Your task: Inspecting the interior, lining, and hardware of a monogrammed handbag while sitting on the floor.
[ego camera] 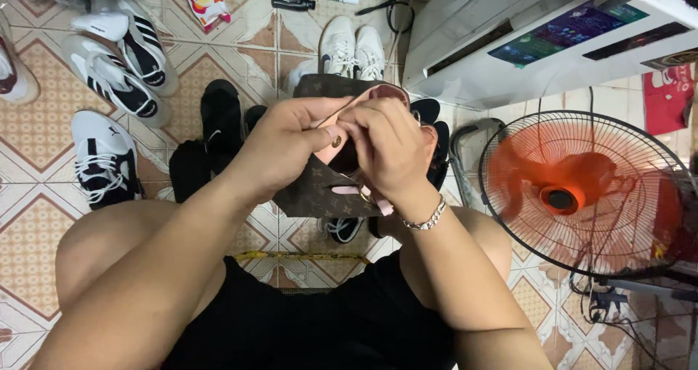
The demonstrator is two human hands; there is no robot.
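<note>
A brown patterned bag point(320, 188) with pink lining was held above the tiled floor point(29, 232), between the knees. The left hand point(280, 145) was clenched on its pink strap point(336, 123); the right hand point(389, 148) pinched the bag's rim. An orange fan point(582, 195) stood nearby.

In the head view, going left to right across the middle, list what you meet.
White and black sneaker → black shoe → left hand → right hand on the brown pouch → orange fan.
</note>
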